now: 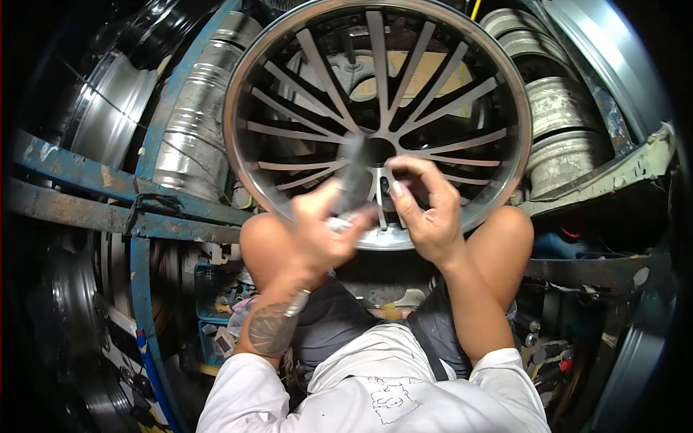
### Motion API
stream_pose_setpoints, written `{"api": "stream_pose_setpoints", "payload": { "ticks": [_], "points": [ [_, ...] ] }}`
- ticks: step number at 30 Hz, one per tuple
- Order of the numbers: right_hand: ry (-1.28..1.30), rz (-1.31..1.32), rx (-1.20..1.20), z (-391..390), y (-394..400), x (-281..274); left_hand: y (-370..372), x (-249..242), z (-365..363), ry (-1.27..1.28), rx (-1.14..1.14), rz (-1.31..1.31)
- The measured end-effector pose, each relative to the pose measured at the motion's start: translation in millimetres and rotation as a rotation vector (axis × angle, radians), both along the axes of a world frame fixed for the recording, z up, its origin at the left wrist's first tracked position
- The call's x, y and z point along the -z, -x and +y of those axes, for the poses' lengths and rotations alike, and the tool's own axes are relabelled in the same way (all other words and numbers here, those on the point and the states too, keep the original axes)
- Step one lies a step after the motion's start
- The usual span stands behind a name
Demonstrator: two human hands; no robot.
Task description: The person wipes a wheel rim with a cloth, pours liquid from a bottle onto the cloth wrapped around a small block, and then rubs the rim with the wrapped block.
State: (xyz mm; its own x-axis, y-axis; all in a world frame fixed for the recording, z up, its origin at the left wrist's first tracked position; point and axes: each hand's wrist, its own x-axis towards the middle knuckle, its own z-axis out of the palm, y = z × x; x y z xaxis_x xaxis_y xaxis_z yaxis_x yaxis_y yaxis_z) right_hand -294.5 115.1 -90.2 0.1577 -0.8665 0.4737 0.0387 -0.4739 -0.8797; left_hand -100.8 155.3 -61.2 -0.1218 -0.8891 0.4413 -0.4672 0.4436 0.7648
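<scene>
A large multi-spoke alloy wheel (378, 72) with a polished rim lies in front of me, its near edge close to my knees. Over its lower left part is my left hand (325, 227), smeared by motion, its fingers closed round a dark grey object (355, 173) too blurred to name. My right hand (431, 209) is over the lower right spokes, just right of the hub, with thumb and index finger curved and apart. No object shows between these fingers.
Stacked silver rims stand in a blue metal frame (141, 289) at left, and more rims (563, 108) stand at right. Blue baskets (206, 292) with small items are below left. Tools and bits lie low at right. My knees flank the wheel's near edge.
</scene>
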Motion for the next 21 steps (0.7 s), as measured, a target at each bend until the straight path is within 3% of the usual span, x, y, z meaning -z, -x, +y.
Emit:
{"api": "stream_pose_setpoints", "payload": {
  "ticks": [1,2,4,5,7,9,10,11,14,17,21],
  "points": [
    [0.153,0.156,0.156,-7,11,-8,-23,3,-8,0.173,-0.04,-0.028],
    [0.275,0.182,0.27,-18,26,-9,-40,-5,-9,0.16,-0.168,0.051],
    [0.337,0.058,0.495,-35,65,-17,-92,-12,-22,0.142,-0.338,0.198],
    [0.309,-0.161,0.576,-44,78,-18,-111,-13,-36,0.14,-0.388,0.256],
    [0.247,-0.231,0.813,-64,107,-23,-104,-34,-65,0.326,-0.437,0.587],
    [-0.018,-0.442,0.731,-87,123,-5,-110,-36,-92,0.347,-0.347,0.925],
    [-0.088,-0.49,0.688,-99,122,3,-125,-33,-106,0.196,-0.257,0.936],
    [-0.157,-0.538,0.647,-109,123,10,-131,-20,-111,0.171,-0.385,0.787],
    [-0.036,-0.394,0.7,-120,122,22,-110,-22,-119,0.204,-0.523,0.628],
    [-0.064,-0.451,0.712,-133,126,28,-114,-24,-128,0.151,-0.376,0.85],
    [0.012,-0.317,0.745,-144,128,29,-108,-21,-137,0.246,-0.482,0.796]
  ]
}}
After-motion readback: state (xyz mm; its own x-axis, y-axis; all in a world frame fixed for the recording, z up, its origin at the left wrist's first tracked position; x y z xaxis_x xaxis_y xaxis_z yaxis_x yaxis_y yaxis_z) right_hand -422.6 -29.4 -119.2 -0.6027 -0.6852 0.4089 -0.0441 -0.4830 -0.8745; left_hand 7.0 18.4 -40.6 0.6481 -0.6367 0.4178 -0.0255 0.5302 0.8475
